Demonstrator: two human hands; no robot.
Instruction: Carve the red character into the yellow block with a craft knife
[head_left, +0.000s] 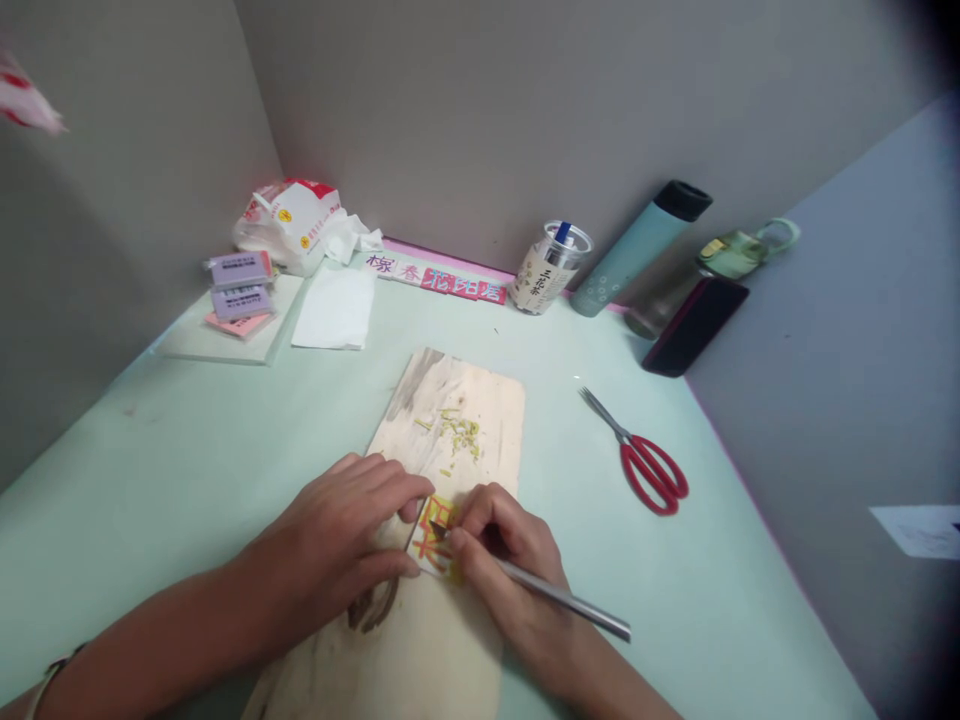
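Just below the centre of the frame, I have the small yellow block with red character lines (429, 545) lying face up on a wooden board (442, 660), between the two hands. My left hand (375, 530) braces it from the left, index finger and thumb closed on the ends of its left edge. My right hand (499, 555), close against the block's other side, is clamped pen-fashion around a slim metal-handled knife (566, 597). What matters most to me is the line of that tool: its handle slants to the lower right, while its dark tip points up and left onto the red lines, towards the bracing fingers. Whether the tip is in the surface or just above it, I can't tell. The right fingers cover the block's right side, so I can't be sure of its long axis. Yellow-green shavings (461, 435) lie farther up the board. My left hand partly hides a dark patch (379, 605) on the wood, and the board's near end is cut off by the lower edge of the frame, as are both forearms.
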